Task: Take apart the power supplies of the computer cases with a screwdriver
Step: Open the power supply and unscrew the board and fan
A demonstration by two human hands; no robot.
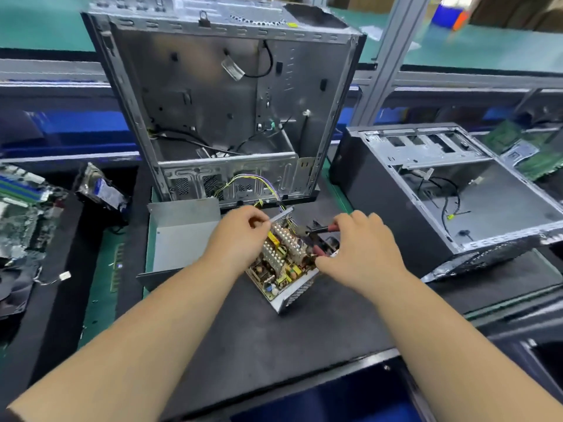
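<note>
1. Black mat (259, 330) covers the desk; our two forearms reach across it from the near edge.
2. Opened power supply (281, 263) sits mid-desk, tilted, circuit board w/ heatsinks exposed.
3. Our left hand (240, 236) has fingers curled, pinching the supply's far metal edge.
4. Our right hand (362, 248) grips red-handled pliers (324, 229), fingers curled round the handles; tips over the board.
5. Grey metal cover (179, 236) lies just left of the supply.
6. Upright computer case (225, 95) stands behind, wires running toward the supply; second case (451, 193) lies at the desk's right edge.
</note>
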